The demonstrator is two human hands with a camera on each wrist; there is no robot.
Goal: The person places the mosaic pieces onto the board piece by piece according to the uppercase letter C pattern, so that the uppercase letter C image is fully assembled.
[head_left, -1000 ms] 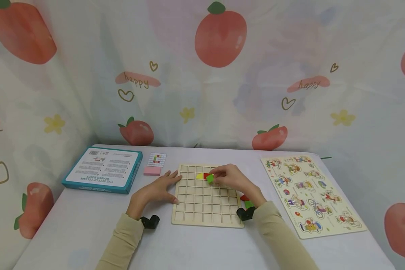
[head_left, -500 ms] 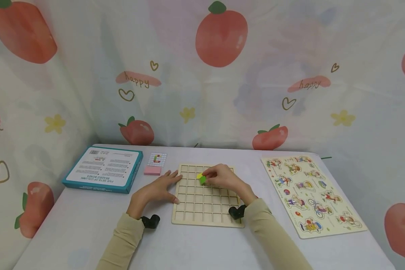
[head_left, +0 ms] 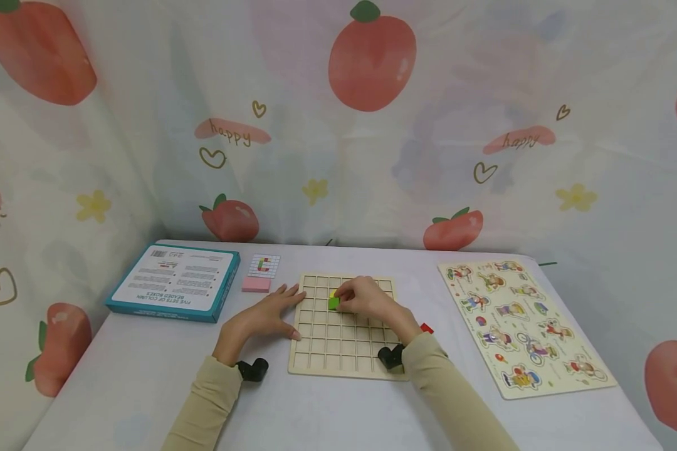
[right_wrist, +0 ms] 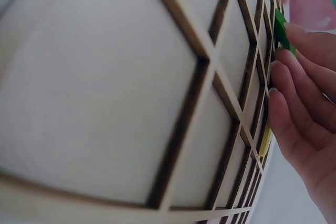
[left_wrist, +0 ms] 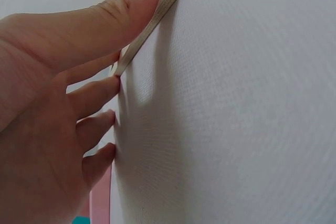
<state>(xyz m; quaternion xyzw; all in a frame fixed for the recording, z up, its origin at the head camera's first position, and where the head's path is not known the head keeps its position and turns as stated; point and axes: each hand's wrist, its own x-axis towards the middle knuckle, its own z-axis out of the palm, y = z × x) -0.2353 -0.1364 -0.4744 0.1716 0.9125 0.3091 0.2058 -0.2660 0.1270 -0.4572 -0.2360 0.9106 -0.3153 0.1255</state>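
Pinched in the right hand point(head_left: 367, 299) is a small, square-faced green piece point(head_left: 333, 304); I can't tell whether it sits in a cell. Just beyond it peeps a yellow piece point(head_left: 332, 294). Beneath that hand a pale wooden grid board point(head_left: 331, 346) lies flat.

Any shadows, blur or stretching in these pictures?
Left wrist view: soft shadow on the white cloth beside the left hand; right wrist view: near squares of the grid board loom larger than far ones; head view: light looks even, small print on the teal box blurs.

matt wooden grid board point(head_left: 333, 346), finely woven cloth table cover point(left_wrist: 252, 103)
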